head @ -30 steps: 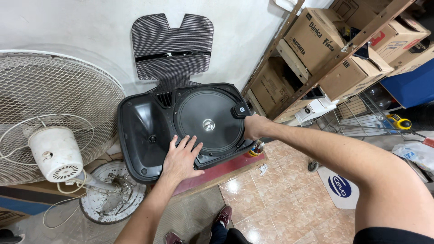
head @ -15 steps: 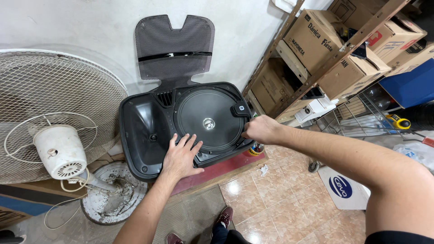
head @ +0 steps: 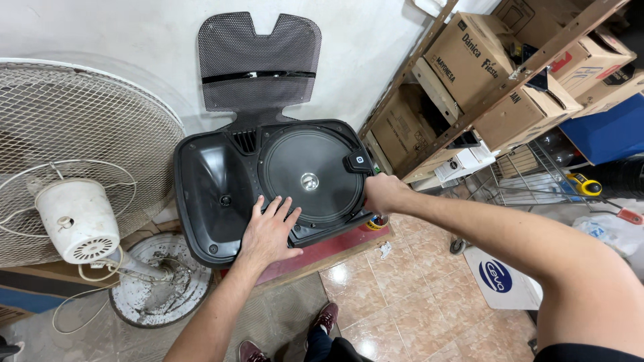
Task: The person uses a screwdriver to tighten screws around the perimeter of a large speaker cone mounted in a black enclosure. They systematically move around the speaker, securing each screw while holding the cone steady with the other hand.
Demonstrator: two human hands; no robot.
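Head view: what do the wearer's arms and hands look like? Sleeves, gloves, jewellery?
Both arms are bare from wrist to upper arm. The left hand and right hand wear no gloves, and no rings, watch or bands show. A dark sleeve edge shows at the right shoulder. No markings or cables on either arm.

A white fan (head: 74, 181) fills the left of the frame. Cardboard boxes (head: 469, 60) sit on shelves at upper right. A tape measure (head: 582, 185) lies far right.

Black speaker cabinet (head: 268, 184) lying face-up, grille off, round woofer exposed
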